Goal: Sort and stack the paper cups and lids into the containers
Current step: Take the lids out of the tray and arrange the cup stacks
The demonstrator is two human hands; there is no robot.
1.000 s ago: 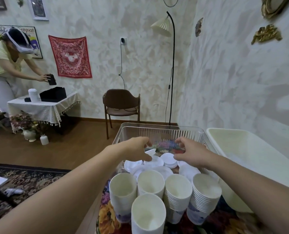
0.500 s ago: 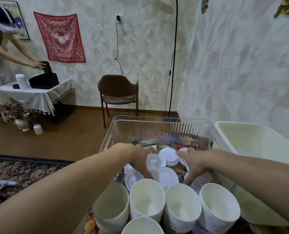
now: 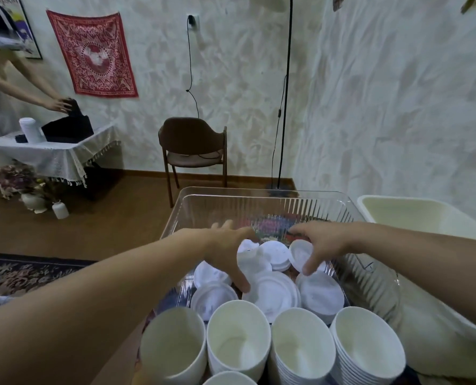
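Over the clear bin point(image 3: 261, 198), left hand point(image 3: 225, 245) and right hand point(image 3: 324, 241) spread loose above unmarked lids point(image 3: 275, 290)

Soft, even indoor light, faint shadows, slight blur throughout, and wide-angle bending towards the edges.
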